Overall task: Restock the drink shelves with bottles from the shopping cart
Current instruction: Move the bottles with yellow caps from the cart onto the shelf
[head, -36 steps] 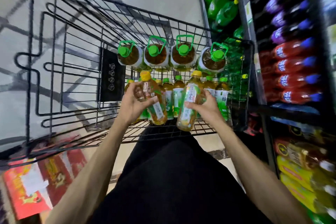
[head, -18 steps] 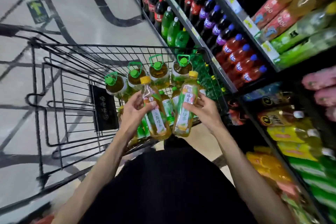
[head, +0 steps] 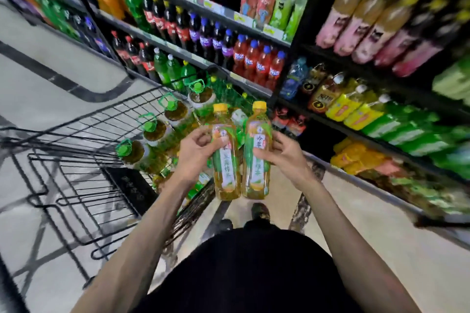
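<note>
**Two tea bottles, one in each hand**

Your left hand (head: 194,154) curls round the left tea bottle (head: 227,168), and your right hand (head: 283,156) round the right tea bottle (head: 256,160). The bottles are upright and touching. Green-capped jugs (head: 153,131) stand in the shopping cart (head: 84,134) at left. The drink shelves (head: 221,9) at right are full.

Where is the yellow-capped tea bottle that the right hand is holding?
The tea bottle is centre frame in the head view, upright in the right hand, close beside the left hand's matching bottle, between the shopping cart and the drink shelves.
</note>
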